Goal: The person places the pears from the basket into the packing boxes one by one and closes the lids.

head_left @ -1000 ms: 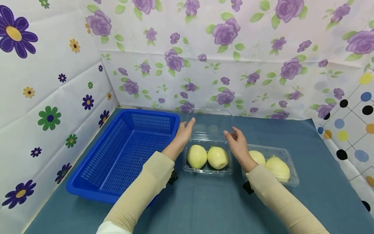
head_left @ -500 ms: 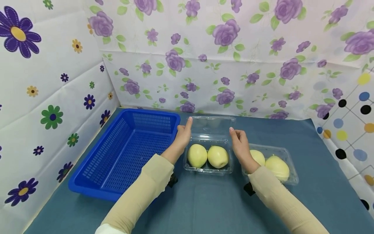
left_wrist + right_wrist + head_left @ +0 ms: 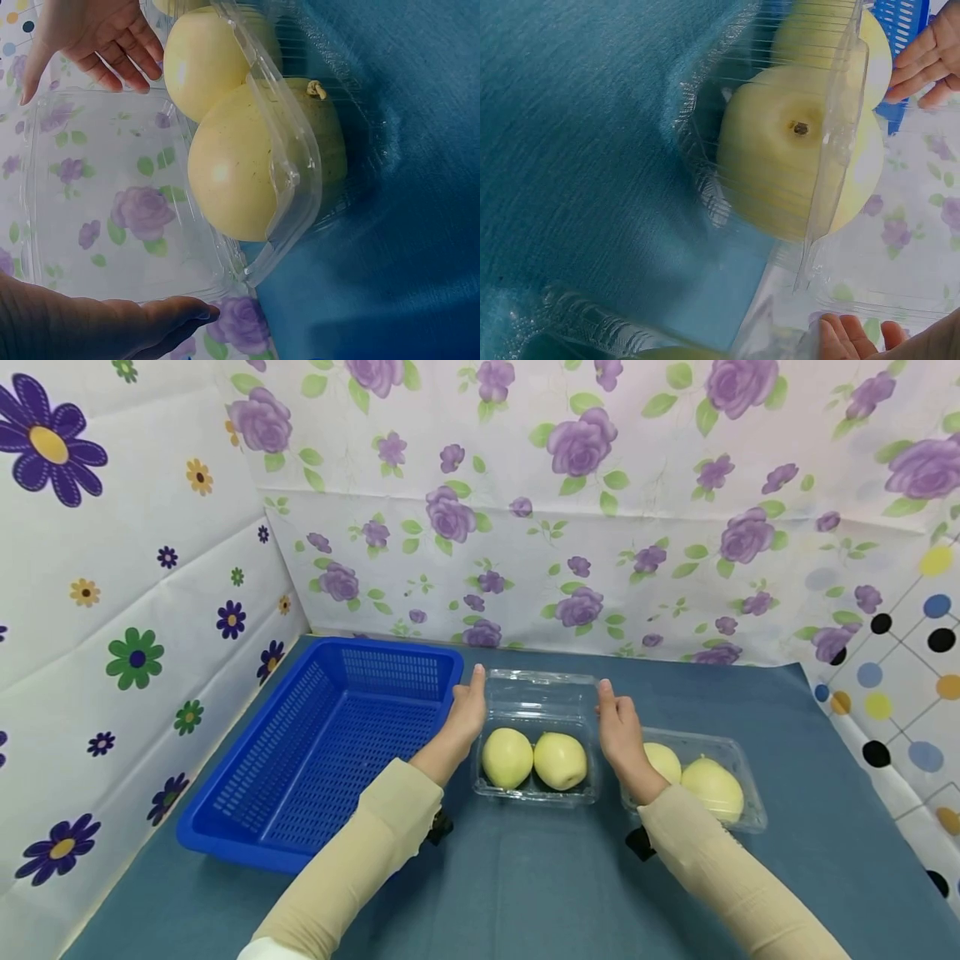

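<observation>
A clear plastic clamshell box [image 3: 536, 797] stands on the table with two pale yellow-green apples, a left apple [image 3: 507, 759] and a right apple [image 3: 560, 762]. Its hinged lid [image 3: 542, 693] stands raised at the back. At the lid's left side is my left hand [image 3: 462, 714], thumb pointing up. On the other side is my right hand [image 3: 621, 735], also thumb up. In the left wrist view, the left hand [image 3: 112, 322] lies along the lid's edge with fairly straight fingers, and the right hand [image 3: 105, 37] has its fingers extended.
To the left stands a blue plastic basket [image 3: 322, 752] with slotted walls, close to my left forearm. A second clear box [image 3: 752, 793] with two apples [image 3: 712, 789] sits at the right, partly behind my right wrist. Flower-printed sheets [image 3: 525, 510] rise behind the table.
The lid's upper edge has come lower in the head view. My right hand has shifted slightly right and my left slightly left, each staying at its side of the lid.
</observation>
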Tool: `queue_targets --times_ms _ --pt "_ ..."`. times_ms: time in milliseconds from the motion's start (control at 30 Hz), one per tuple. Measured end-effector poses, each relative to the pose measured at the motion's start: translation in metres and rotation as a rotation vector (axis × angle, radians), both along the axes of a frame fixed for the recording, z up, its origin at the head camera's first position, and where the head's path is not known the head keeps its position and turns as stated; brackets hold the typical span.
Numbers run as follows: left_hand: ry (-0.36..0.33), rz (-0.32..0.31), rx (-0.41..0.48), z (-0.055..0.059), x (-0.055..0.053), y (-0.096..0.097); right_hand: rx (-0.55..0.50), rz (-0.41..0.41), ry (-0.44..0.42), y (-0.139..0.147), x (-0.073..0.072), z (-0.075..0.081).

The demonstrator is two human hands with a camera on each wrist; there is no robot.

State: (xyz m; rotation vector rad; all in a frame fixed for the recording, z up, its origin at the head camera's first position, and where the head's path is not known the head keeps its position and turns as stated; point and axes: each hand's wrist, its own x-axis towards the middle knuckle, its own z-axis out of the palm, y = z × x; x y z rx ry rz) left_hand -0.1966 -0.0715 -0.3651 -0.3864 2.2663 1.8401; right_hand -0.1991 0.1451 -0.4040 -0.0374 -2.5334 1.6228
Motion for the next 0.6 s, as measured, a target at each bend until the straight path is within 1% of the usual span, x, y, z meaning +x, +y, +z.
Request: queue_targets --times_ms 67,267,467,533,600 --pt "-0.010 -0.009 -0.001 0.001 0.001 -0.001 0.015 -0.004 -0.006 0.000 0.001 0.001" --pt "-0.028 -0.024 -0.028 0.001 0.004 -0.005 0.000 0.013 -0.015 0.001 0.001 0.003" --pt "-0.042 -0.014 -0.015 0.001 0.009 -0.006 -0.047 0.055 -0.112 0.005 0.004 0.006" --pt "-0.050 -0.016 -0.011 0.002 0.012 -0.005 -0.068 0.070 -0.125 0.007 0.006 0.007" --pt "-0.056 -0.024 -0.009 0.003 0.014 -0.006 -0.066 0.072 -0.130 0.009 0.008 0.008"
